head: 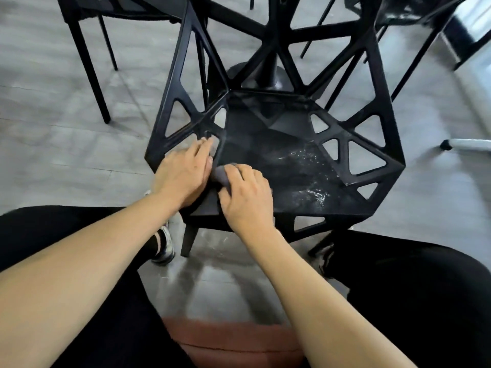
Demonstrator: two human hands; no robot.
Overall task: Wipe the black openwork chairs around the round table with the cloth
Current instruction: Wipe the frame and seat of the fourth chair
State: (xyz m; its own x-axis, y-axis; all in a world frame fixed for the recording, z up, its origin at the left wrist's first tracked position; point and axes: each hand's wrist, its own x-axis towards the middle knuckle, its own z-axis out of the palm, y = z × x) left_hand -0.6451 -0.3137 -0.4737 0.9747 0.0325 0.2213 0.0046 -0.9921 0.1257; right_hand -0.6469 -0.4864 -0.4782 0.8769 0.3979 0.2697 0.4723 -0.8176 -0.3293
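**A café-like or dining seating area**

This looks like a dining corner or café floor, though which of the two cannot be told. Grey wood-look plank flooring (66, 83) runs across the whole scene. At the centre stands a black openwork chair (372, 83) with triangular cut-outs, and beyond it, far in the scene, rises the black pedestal base (268, 78) of a table. More black chairs of slim-legged build stand far left (87, 49) and far right (414, 49).
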